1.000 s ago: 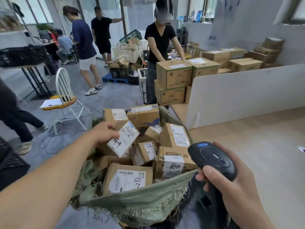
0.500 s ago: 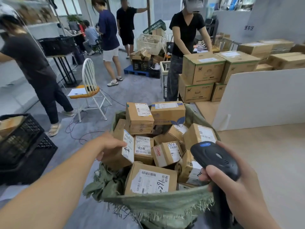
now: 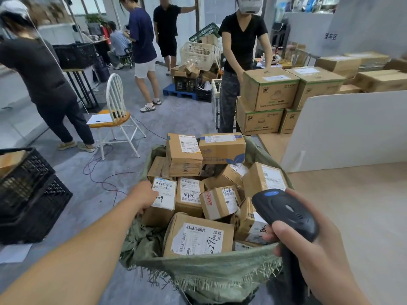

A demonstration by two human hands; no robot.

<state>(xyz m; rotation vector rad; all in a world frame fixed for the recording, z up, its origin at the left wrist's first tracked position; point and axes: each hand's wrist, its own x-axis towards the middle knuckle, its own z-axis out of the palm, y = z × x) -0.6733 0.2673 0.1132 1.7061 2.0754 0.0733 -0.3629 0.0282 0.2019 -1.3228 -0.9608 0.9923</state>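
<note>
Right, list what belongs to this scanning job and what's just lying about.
Job: scanner in the right hand; parcel gripped by the left hand; sack; other parcels in it.
Lying about: chair; black crates; stacked cartons; white board.

One scanner [image 3: 286, 212], one green sack [image 3: 209, 274], at least ten parcels [image 3: 198, 238], one white chair [image 3: 115, 95], five people [image 3: 242, 40]

"1512" handwritten on small carton [image 3: 220, 202]
</note>
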